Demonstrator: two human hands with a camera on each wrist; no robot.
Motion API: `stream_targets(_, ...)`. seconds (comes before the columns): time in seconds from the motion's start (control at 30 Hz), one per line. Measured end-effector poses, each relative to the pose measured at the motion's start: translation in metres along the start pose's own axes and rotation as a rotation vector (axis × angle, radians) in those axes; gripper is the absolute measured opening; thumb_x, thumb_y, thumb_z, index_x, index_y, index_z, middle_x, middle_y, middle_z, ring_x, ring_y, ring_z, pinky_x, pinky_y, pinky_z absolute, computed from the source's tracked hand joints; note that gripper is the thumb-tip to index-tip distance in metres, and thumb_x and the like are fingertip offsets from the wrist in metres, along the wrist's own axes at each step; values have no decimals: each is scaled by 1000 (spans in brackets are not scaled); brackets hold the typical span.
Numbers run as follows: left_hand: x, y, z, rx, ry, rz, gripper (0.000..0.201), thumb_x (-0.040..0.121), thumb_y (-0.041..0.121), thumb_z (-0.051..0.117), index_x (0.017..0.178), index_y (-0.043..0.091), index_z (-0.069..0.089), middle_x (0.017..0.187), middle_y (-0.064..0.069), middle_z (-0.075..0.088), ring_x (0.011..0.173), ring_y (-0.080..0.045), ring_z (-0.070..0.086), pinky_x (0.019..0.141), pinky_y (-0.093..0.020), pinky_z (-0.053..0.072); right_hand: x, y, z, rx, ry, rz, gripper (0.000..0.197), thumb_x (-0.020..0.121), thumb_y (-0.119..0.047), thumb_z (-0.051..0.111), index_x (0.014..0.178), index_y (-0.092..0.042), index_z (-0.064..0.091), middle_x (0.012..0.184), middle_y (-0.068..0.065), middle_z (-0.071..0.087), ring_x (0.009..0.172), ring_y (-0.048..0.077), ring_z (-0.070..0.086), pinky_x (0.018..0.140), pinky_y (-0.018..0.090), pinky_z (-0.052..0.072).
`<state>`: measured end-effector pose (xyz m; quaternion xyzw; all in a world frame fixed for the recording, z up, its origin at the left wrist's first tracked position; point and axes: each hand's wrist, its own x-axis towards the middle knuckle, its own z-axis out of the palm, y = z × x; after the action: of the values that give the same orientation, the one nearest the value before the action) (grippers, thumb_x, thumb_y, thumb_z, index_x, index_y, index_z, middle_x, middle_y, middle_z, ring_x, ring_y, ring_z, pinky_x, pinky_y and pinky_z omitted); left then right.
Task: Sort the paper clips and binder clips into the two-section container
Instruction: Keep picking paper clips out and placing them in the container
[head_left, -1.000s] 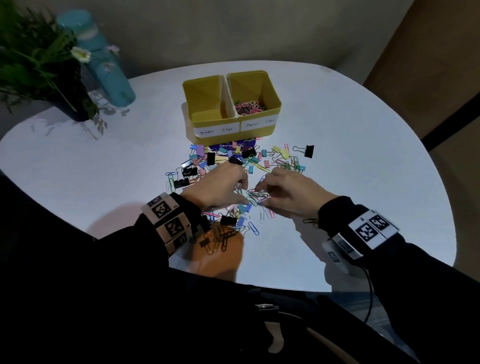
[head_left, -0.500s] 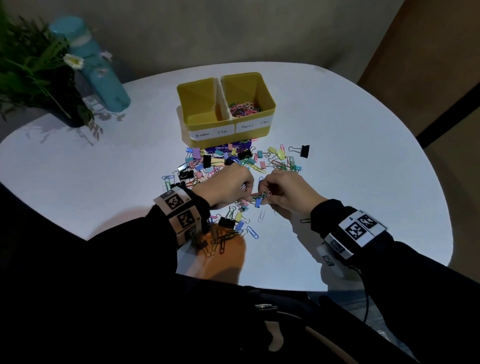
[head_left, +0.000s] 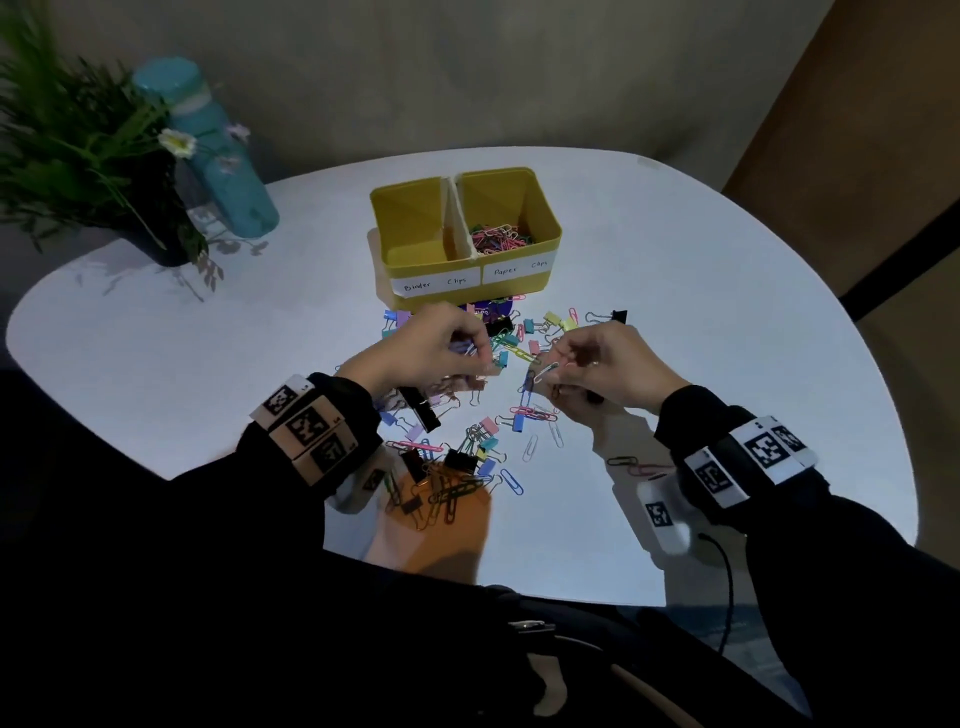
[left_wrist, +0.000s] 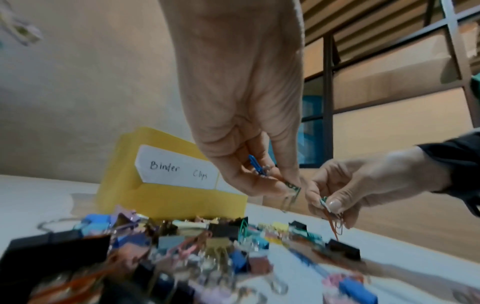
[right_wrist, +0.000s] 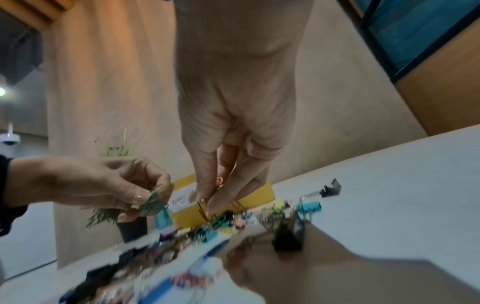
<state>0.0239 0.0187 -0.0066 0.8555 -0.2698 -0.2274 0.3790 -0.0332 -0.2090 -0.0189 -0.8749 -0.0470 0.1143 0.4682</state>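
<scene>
Paper clips (head_left: 498, 238) already lie in a small heap in the right section of the yellow two-section container (head_left: 545, 218), behind the label "Paper Clips"; the left section, labelled "Binder Clips", shows only its yellow floor. The container stands on the white table (head_left: 727, 322), toward its far side. Just in front of it a mixed scatter of coloured paper clips and binder clips (head_left: 457, 457) spreads across the table toward the person. Above this scatter both hands are raised off the surface, near each other but apart. The left hand (head_left: 426, 348) has its thumb and fingers drawn together, pinching a small bunch of clips, green and blue among them (right_wrist: 153, 202). The right hand (head_left: 608, 364) likewise pinches several paper clips between thumb and fingertips, orange-brown ones dangling below (right_wrist: 207, 211). One black binder clip (head_left: 613, 316) lies apart at the right edge of the scatter. A teal bottle (head_left: 223, 156) and a potted plant (head_left: 78, 156) stand at the table's far left.
</scene>
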Motion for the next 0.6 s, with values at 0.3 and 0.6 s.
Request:
stream_targets(0.3, 14, 43, -43, -378, 263, -13, 8, 83, 9, 68, 87, 2, 66, 87, -8, 68, 63, -8, 65, 59, -19, 57, 27, -32, -41, 285, 209, -5, 12, 80, -6, 74, 90, 0, 71, 75, 10, 68, 67, 10, 66, 66, 22, 57)
stream_targets(0.6, 91, 53, -72, -110, 418, -110, 14, 90, 11, 63, 102, 5, 67, 99, -13, 67, 76, -22, 66, 63, -24, 56, 101, -70, -65, 245, 444, -25, 10, 78, -12, 78, 81, -5, 72, 80, 11, 70, 74, 18, 67, 73, 33, 60)
